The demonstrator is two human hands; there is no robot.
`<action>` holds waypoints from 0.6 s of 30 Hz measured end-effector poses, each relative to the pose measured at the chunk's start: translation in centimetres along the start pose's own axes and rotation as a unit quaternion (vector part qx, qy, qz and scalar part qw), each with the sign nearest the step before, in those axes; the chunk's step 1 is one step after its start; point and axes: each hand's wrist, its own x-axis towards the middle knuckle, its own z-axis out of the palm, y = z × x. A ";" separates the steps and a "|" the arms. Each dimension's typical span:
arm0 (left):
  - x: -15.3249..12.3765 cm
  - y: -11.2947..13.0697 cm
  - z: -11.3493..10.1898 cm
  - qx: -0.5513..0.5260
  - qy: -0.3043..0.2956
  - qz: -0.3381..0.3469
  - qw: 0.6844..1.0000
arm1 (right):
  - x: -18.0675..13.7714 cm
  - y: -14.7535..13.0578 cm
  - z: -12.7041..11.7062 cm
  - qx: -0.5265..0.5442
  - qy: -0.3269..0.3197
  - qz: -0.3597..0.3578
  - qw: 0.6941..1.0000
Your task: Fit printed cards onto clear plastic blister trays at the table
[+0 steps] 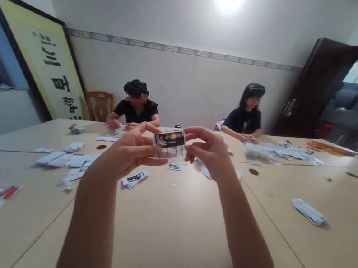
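Note:
Raised over the table, a small clear plastic packet with a black printed card [170, 139] hangs between both hands. My left hand [130, 148] grips its left side, thumb and fingers closed on the edge. At the upper right corner, my right hand [209, 150] pinches the packet with bent fingers. The card shows orange and white print; the clear part below it is see-through, and its contents are too small to make out. Just below my left hand lies a small stack of printed cards [135, 179]. Another printed card [175, 167] rests beneath the packet.
Stacks of white cards [61, 159] spread across the left of the wooden table [161, 241]. A bundle of white strips [308, 212] lies right. Across the table sit two people, one in black [138, 111], one in dark blue [244, 122], near a pile of cards [292, 152].

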 end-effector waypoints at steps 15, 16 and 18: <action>4.5 -5.2 -2.8 0.099 0.013 -0.130 0.986 | -1.4 12.0 0.9 -0.104 0.032 0.094 0.990; 4.9 -5.8 -2.7 0.104 0.011 -0.141 0.984 | -1.5 12.7 0.5 -0.092 0.031 0.112 0.989; 5.5 -7.0 -2.4 0.116 0.014 -0.159 0.980 | -1.4 13.8 -0.3 -0.084 0.030 0.141 0.986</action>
